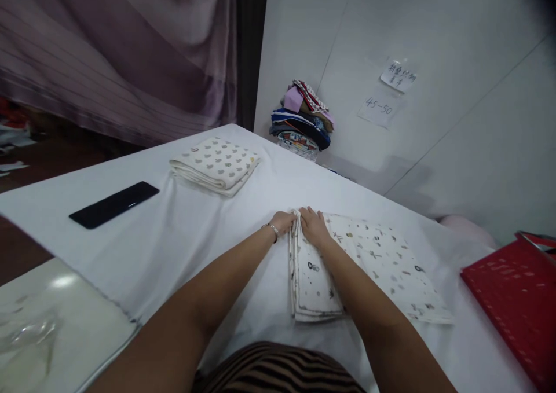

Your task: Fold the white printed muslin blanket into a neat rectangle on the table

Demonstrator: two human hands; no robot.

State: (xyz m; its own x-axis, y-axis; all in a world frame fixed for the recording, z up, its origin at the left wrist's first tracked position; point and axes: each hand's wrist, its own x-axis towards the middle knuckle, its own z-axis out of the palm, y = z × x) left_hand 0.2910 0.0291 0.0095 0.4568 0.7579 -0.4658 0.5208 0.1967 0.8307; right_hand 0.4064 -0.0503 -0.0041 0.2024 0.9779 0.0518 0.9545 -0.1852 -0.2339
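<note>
A white cloth with small grey and brown printed figures (382, 260) lies partly folded on the table, its layers stacked along the left edge. At the far left corner of that stack, my left hand (283, 222), with a bracelet at the wrist, is closed on the folded edge. Just to its right, my right hand (314, 227) rests on top of the cloth near the far edge, its fingers stretched forward and slightly apart. My right forearm crosses over the cloth and covers part of it.
Farther left lies another folded cloth with a grey print (217, 160), beside a black phone-like slab (115, 204). A red bag or case (516, 300) stands at the right edge. Behind the white-covered table (226, 248), a pile of folded fabrics (302, 121) leans near the wall.
</note>
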